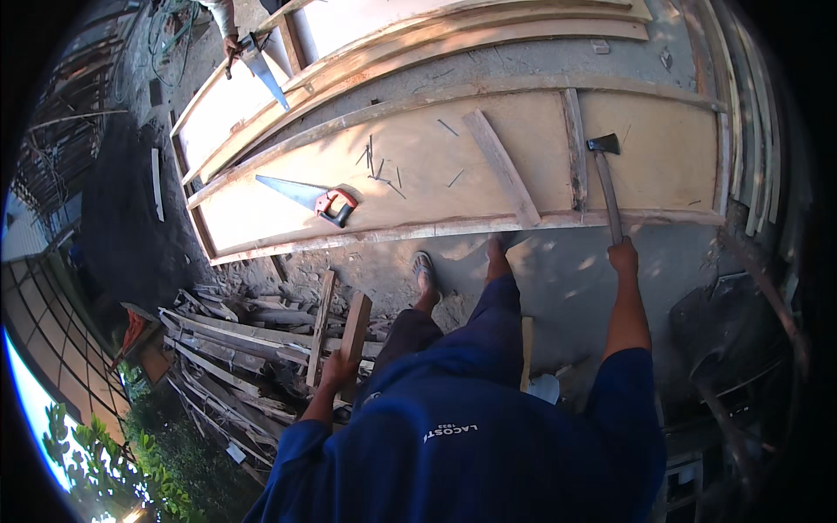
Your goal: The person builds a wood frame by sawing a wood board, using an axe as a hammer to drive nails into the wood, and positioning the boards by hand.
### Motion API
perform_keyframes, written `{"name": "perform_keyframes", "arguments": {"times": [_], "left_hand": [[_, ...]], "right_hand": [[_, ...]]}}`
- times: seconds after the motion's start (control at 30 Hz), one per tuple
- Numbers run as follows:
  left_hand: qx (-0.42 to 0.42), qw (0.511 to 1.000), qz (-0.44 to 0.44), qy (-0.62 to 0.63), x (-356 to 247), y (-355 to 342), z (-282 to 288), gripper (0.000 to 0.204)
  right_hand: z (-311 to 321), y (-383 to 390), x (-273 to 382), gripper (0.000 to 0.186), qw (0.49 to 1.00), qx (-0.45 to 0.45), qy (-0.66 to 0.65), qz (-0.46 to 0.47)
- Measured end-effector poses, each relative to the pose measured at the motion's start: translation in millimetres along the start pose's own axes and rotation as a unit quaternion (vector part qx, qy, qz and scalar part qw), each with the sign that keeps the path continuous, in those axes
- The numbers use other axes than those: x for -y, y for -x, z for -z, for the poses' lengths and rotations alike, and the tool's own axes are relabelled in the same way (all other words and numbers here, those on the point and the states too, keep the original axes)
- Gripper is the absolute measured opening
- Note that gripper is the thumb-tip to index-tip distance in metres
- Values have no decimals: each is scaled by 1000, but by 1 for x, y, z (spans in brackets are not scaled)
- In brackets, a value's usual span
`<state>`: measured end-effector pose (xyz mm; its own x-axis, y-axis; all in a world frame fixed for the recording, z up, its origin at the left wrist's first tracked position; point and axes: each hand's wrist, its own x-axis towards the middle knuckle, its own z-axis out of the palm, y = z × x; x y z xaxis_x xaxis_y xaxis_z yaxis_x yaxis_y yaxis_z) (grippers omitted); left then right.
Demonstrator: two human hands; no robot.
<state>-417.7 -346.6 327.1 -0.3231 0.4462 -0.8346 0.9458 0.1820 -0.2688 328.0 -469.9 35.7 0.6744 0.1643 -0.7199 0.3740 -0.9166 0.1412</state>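
My right hand [622, 254] is closed round the lower end of an axe's wooden handle [609, 196]. Its dark head [603, 144] is over the right end of a long wood-framed plywood panel [288, 240], near a crosspiece. Down at my left side, my left hand [339, 370] grips a short wooden block [355, 324], held upright. On the panel lie a handsaw [335, 206] with a red and black handle, several loose nails [370, 157], and a loose slat [503, 168] slanting across to the near rail.
Scrap wood [253, 336] is heaped at the left near my feet. Long boards [488, 35] lie behind the panel over another framed panel. At the far left, another person's hand [232, 45] holds a blue-bladed saw [266, 74]. Poles [757, 113] line the right side.
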Motion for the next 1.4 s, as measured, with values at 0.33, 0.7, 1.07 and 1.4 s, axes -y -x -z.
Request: {"name": "perform_keyframes", "arguments": {"times": [0.33,0.7,1.07,1.4], "left_hand": [[18,987,71,143,18,16,-23,70],[-19,961,45,272,130,-22,-102,73],[-55,924,36,376,259,-91,-91,70],[-77,869,130,471,306,-80,-100,69]], "right_hand": [[54,79,82,12,882,158,-440,65],[75,335,176,19,865,1,-455,210],[-35,570,302,23,867,159,-344,323],[-55,591,432,28,879,244,-103,397]]}}
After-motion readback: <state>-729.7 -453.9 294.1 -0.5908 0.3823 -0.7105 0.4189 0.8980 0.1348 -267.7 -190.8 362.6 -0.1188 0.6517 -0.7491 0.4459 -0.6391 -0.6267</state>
